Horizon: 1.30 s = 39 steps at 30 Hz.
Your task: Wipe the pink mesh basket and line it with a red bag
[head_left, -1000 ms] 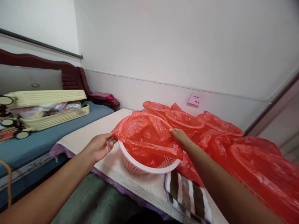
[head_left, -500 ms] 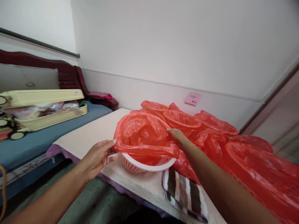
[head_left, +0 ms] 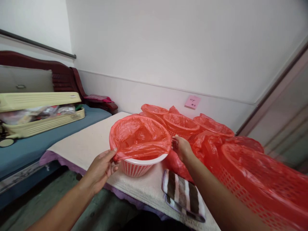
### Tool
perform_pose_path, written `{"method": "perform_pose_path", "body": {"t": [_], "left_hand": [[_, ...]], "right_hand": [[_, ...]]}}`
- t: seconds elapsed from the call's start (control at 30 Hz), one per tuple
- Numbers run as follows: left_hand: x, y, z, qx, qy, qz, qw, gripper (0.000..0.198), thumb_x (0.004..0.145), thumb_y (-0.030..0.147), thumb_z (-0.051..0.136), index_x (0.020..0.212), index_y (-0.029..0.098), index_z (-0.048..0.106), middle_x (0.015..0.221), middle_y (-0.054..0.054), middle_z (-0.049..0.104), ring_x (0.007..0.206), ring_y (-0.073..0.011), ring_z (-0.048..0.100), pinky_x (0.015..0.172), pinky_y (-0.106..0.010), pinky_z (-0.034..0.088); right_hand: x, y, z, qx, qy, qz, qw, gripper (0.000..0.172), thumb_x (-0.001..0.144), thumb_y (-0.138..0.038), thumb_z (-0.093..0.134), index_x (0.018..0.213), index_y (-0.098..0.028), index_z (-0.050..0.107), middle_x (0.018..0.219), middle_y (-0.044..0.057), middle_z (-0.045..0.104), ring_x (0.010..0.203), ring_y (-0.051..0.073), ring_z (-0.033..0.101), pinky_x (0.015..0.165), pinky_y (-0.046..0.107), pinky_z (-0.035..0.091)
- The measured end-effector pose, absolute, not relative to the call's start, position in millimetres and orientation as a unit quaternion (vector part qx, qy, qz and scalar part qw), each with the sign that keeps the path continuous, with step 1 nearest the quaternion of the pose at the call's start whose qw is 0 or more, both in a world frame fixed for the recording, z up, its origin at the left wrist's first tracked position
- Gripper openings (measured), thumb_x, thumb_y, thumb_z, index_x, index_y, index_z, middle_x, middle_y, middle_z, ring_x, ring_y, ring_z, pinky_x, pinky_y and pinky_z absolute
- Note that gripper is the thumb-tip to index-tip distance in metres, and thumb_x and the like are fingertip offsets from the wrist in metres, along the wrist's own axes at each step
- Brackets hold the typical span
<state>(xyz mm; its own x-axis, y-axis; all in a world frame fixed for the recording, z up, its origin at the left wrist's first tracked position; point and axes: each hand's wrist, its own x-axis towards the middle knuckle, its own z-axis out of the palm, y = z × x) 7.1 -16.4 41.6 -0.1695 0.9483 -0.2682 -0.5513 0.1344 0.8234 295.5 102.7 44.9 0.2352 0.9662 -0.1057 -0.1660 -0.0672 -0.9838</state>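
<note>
A white slotted plastic basket (head_left: 136, 169) stands on the cream bed cover with a red plastic bag (head_left: 141, 136) lining it. The bag is folded over most of the rim. At the front, a strip of white rim shows under the bag's edge. My left hand (head_left: 103, 166) pinches the bag's edge at the front left, thumb on top. At the basket's right side, my right hand (head_left: 182, 148) has its fingers curled at the bag's edge; its fingertips are partly hidden. A folded striped towel (head_left: 184, 194) lies in front of my right forearm.
Several baskets lined with red bags (head_left: 181, 122) crowd the right side by the wall. A pink note (head_left: 192, 102) is stuck above them. To the left, a pale yellow suitcase (head_left: 45, 123) lies partly open on a blue bed (head_left: 96, 112).
The bag's front edge now sits lower and closer around the rim. My right hand has moved down the bag's right side. The view has shifted slightly right.
</note>
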Motion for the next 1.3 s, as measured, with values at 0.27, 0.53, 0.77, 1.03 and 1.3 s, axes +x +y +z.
{"method": "perform_pose_path", "body": {"t": [0.27,0.53,0.77,1.03,1.3], "left_hand": [[9,-15,36,0.228,0.454,0.615,0.603,0.016,0.092,0.016,0.053,0.078,0.012,0.06,0.065,-0.001,0.06,0.05,-0.0074,0.058,0.044,-0.015,0.049],[15,-13,36,0.203,0.439,0.638,0.599,0.019,0.092,0.016,0.053,0.073,0.014,0.054,0.061,0.003,0.052,0.05,-0.0073,0.057,0.04,-0.015,0.046],[11,-5,33,0.188,0.42,0.66,0.594,0.023,0.092,0.016,0.054,0.069,0.014,0.052,0.06,0.004,0.049,0.049,-0.0063,0.055,0.038,-0.014,0.043],[11,-8,33,0.191,0.418,0.658,0.596,0.024,0.092,0.016,0.054,0.068,0.015,0.051,0.059,0.004,0.048,0.049,-0.0068,0.054,0.038,-0.014,0.043],[12,-7,31,0.187,0.405,0.665,0.599,0.024,0.091,0.015,0.054,0.068,0.014,0.052,0.06,0.004,0.048,0.05,-0.0066,0.053,0.038,-0.014,0.043]], "right_hand": [[286,34,19,-0.451,-0.277,0.65,0.546,0.034,0.096,-0.037,0.049,0.073,-0.015,0.061,0.063,0.002,0.064,0.053,0.009,0.06,0.052,0.021,0.05],[278,35,24,-0.354,-0.254,0.717,0.544,0.017,0.088,-0.019,0.063,0.072,-0.014,0.062,0.06,0.0,0.062,0.05,0.007,0.057,0.049,0.018,0.048],[272,25,9,-0.351,-0.263,0.727,0.529,0.013,0.076,-0.02,0.075,0.075,-0.015,0.063,0.065,0.001,0.067,0.058,0.011,0.063,0.053,0.019,0.052],[264,37,28,-0.352,-0.228,0.717,0.557,0.023,0.093,-0.021,0.057,0.072,-0.013,0.062,0.059,0.0,0.062,0.05,0.009,0.06,0.048,0.019,0.05],[263,27,28,-0.363,-0.223,0.696,0.578,0.022,0.092,-0.011,0.054,0.072,-0.011,0.064,0.06,0.003,0.066,0.052,0.009,0.061,0.05,0.018,0.052]]}}
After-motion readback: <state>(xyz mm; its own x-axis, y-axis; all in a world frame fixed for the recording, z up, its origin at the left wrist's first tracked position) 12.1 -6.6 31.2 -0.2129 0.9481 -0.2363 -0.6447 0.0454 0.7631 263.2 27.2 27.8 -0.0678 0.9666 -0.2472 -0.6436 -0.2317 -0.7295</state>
